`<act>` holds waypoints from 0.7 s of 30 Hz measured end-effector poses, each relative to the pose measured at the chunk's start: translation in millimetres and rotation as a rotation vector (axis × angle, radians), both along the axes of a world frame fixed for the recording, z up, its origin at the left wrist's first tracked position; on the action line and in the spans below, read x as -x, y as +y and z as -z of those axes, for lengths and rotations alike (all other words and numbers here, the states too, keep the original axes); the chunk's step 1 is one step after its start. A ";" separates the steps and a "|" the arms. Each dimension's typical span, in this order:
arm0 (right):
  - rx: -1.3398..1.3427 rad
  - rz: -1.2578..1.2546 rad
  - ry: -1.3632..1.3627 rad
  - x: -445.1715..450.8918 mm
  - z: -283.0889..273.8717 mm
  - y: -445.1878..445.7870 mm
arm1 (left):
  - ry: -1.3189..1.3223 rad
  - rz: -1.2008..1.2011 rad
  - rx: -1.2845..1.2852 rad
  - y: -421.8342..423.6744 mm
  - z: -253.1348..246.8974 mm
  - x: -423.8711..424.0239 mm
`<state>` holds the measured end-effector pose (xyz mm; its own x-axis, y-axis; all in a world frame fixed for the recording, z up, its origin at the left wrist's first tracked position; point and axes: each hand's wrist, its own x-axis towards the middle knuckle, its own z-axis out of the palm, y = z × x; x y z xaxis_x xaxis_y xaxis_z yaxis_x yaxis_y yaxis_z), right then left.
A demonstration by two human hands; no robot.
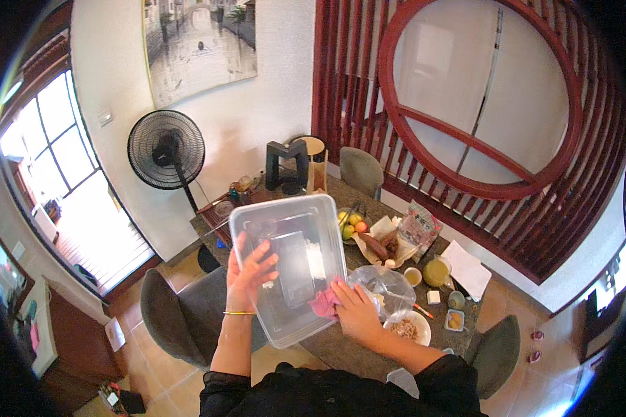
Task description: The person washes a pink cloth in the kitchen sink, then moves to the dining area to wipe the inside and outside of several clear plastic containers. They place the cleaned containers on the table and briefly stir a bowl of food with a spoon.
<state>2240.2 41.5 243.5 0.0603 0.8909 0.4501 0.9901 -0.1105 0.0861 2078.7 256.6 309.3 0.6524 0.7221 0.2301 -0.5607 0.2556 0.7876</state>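
Note:
A large clear plastic container (292, 260) is held up in front of me, above the near edge of the table. My left hand (250, 276), with a bangle on its wrist, supports it at the left; the fingers are spread and seen partly through the plastic. In my right hand (349, 307) is a pink cloth (325, 304), pressed against the container's lower right side. Just right of that hand, a clear plastic bag (383, 286) and a white bowl of grainy brown food (421, 328) rest on the table.
The dark table (365, 200) also bears a fruit bowl (349, 241), a pitcher of yellowish liquid (437, 272), a cup (412, 276), a small food box (454, 320) and papers (467, 268). Grey chairs (175, 318) surround it; a standing fan (166, 149) is by the wall.

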 end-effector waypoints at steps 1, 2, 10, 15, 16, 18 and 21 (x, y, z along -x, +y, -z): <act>0.022 -0.016 0.029 -0.5 6.3 0.7 | -0.006 0.018 -0.009 0.2 0.9 -0.9; 0.009 -0.016 0.065 -3.9 8.1 2.9 | -0.012 0.037 -0.019 -2.8 1.3 -4.8; -0.392 0.023 0.362 18.8 -37.7 95.4 | -0.127 -0.017 0.154 -14.0 4.4 -17.9; -0.173 -0.364 0.207 60.7 -35.8 101.5 | -0.162 -0.121 0.156 -3.2 7.0 -12.1; -0.179 -0.398 0.175 55.7 -31.2 102.9 | -0.174 -0.113 0.150 -1.6 9.9 -9.6; -0.108 -0.403 0.072 21.2 -46.4 102.7 | -0.125 -0.101 0.130 -3.9 6.4 -3.5; -0.218 -0.243 0.133 -33.3 -62.3 123.9 | -0.080 0.016 0.132 -8.4 7.6 -7.2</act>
